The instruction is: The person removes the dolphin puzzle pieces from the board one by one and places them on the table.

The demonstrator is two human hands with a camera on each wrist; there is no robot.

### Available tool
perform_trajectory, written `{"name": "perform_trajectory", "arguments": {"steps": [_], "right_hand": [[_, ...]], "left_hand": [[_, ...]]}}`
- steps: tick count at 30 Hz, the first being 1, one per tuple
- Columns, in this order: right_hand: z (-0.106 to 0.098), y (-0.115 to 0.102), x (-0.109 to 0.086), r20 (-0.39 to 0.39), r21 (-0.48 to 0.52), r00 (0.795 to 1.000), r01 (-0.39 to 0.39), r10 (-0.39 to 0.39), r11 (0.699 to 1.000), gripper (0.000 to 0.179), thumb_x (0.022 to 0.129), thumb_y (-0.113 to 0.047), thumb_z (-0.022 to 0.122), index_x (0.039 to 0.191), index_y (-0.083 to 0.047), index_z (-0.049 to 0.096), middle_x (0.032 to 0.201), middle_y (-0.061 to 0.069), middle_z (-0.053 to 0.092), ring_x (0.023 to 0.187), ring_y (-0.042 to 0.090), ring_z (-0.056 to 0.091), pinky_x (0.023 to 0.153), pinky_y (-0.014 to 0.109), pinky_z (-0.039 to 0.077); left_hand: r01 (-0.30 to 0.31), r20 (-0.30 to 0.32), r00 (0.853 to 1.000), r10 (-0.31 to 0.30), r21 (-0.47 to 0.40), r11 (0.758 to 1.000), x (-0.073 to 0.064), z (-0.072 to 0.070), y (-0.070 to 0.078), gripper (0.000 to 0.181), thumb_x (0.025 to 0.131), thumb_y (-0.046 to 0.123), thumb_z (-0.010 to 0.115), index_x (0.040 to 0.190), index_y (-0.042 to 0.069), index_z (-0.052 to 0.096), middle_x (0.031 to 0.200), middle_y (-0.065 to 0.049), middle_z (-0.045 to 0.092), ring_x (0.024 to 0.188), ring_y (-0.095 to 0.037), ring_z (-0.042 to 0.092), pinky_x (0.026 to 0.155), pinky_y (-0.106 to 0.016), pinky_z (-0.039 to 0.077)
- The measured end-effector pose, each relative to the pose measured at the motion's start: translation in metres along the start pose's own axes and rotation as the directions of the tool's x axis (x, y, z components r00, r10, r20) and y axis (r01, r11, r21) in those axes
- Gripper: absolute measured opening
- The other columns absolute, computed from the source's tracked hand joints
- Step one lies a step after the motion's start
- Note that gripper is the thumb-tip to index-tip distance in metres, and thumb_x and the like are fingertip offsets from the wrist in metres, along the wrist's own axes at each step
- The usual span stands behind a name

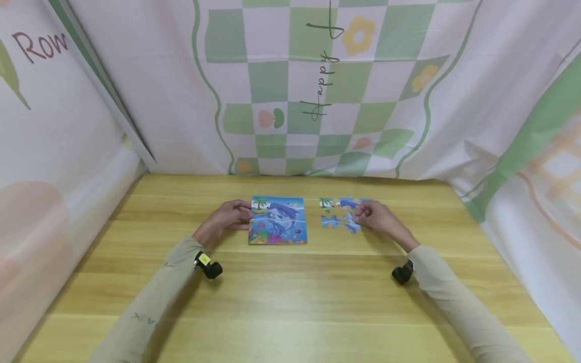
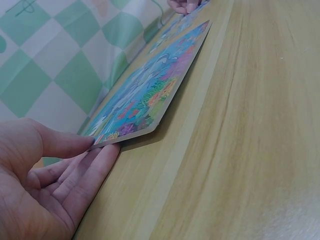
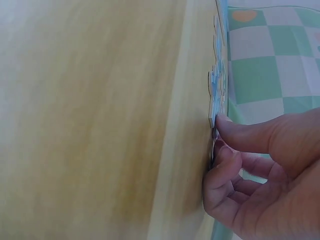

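My left hand [image 1: 232,215] pinches the left edge of a square dolphin picture board [image 1: 278,222], thumb on top and fingers beneath. In the left wrist view the held side of the board [image 2: 142,97] is raised a little off the wood. To the right, my right hand [image 1: 378,217] is at a dolphin jigsaw piece [image 1: 351,223], with thumb and curled index finger at its edge. The right wrist view shows the thumb against the piece [image 3: 214,102] edge-on; the fingers hide part of it. Other jigsaw pieces [image 1: 331,222] lie joined or close beside it.
The wooden table [image 1: 290,297] runs back to a checkered curtain [image 1: 304,91]. White printed cloth [image 1: 59,166] walls off the left side, and another cloth [image 1: 535,151] hangs on the right. Each sleeve carries a small black wrist camera [image 1: 212,269].
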State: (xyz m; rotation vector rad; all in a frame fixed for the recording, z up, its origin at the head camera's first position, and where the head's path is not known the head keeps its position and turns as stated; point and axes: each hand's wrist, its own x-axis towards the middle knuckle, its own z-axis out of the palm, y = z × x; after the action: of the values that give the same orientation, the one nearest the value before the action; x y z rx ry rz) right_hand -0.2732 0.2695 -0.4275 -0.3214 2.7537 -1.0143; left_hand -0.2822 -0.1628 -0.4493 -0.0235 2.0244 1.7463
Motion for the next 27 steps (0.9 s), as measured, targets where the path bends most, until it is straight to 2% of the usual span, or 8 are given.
{"name": "perform_trajectory", "arguments": {"steps": [7, 13, 27], "right_hand": [[0.0005, -0.0007, 0.0011, 0.005, 0.019, 0.999, 0.038, -0.038, 0.999, 0.013, 0.096, -0.004, 0.073, 0.104, 0.005, 0.068, 0.100, 0.021, 0.071, 0.087, 0.022, 0.061, 0.070, 0.023, 0.053], [0.0033, 0.0012, 0.0009, 0.009, 0.050, 0.999, 0.043, -0.044, 0.998, 0.012, 0.097, -0.001, 0.070, 0.105, 0.007, 0.067, 0.098, 0.019, 0.071, 0.085, 0.020, 0.062, 0.067, 0.019, 0.053], [0.0031, 0.0017, 0.0004, -0.012, 0.033, 0.998, 0.055, -0.055, 0.998, 0.012, 0.097, -0.002, 0.071, 0.105, 0.005, 0.067, 0.094, 0.016, 0.069, 0.081, 0.020, 0.059, 0.066, 0.022, 0.051]], "left_hand": [[0.041, -0.032, 0.999, -0.041, -0.003, 0.999, 0.0013, 0.0012, -0.0012, 0.046, 0.104, 0.003, 0.061, 0.147, -0.005, 0.046, 0.123, -0.016, 0.060, 0.103, -0.022, 0.065, 0.088, -0.028, 0.067], [0.036, -0.035, 0.999, -0.035, 0.013, 0.999, 0.0002, 0.0010, -0.0018, 0.046, 0.104, 0.004, 0.060, 0.146, -0.005, 0.046, 0.122, -0.016, 0.060, 0.103, -0.023, 0.065, 0.088, -0.028, 0.067], [0.023, -0.027, 0.999, -0.023, 0.011, 1.000, -0.0035, 0.0028, 0.0049, 0.047, 0.104, 0.004, 0.060, 0.147, -0.006, 0.045, 0.121, -0.015, 0.060, 0.102, -0.022, 0.065, 0.087, -0.028, 0.067]]}}
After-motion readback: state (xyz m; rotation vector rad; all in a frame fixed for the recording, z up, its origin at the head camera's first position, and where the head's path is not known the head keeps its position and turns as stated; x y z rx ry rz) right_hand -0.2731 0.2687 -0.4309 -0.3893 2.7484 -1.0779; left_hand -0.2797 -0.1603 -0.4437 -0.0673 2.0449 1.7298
